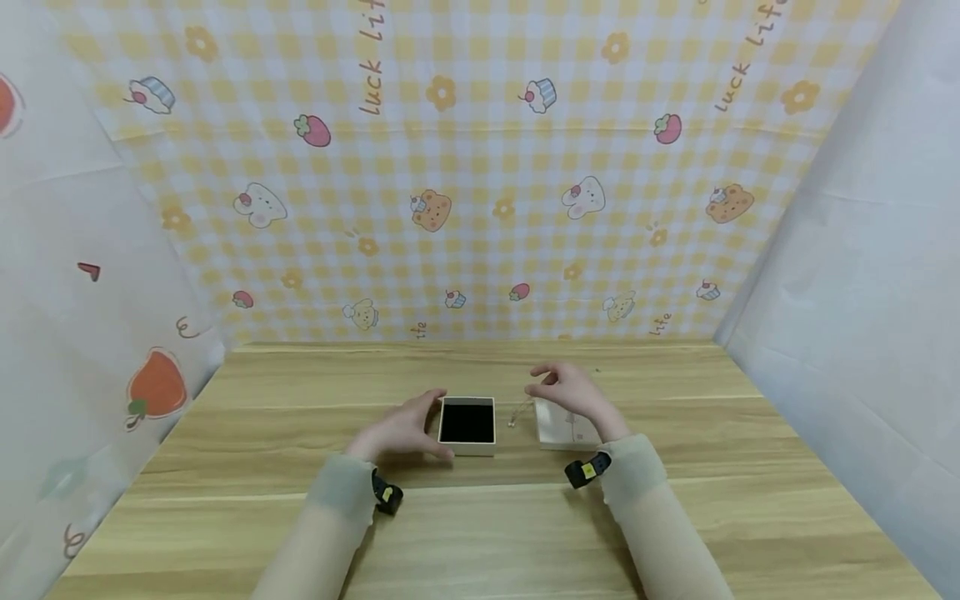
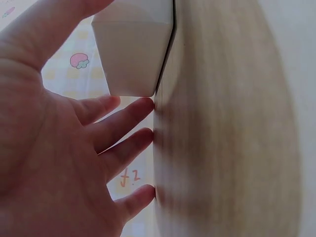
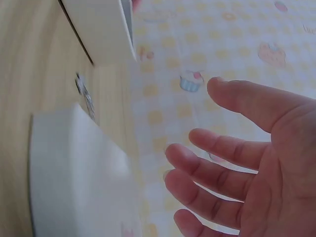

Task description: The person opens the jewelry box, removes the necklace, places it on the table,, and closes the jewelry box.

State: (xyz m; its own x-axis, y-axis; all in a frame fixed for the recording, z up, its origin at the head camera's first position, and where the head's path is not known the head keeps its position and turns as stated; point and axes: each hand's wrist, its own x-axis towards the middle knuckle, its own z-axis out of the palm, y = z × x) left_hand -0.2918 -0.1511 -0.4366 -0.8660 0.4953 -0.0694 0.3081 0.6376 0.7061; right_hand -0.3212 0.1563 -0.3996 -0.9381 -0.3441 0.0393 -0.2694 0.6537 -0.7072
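A small white open box (image 1: 474, 450) with a black inside sits mid-table. My left hand (image 1: 401, 429) is spread at its left side, thumb by the front corner, fingertips right at the box's edge (image 2: 133, 59). To the right lies a white lid (image 1: 553, 427) with a faint flower print. Between box and lid rests a thin chain (image 1: 517, 413) with a small shiny end, also seen in the right wrist view. Over the lid's far edge hovers my right hand (image 1: 573, 393), holding nothing; its fingers are loosely bent (image 3: 212, 182).
Wood-grain table (image 1: 480, 533) runs back to a yellow checked cloth (image 1: 480, 167). White cloths hang at the left (image 1: 75, 333) and right (image 1: 847, 250). A tiny speck (image 1: 597, 369) lies near the back of the table.
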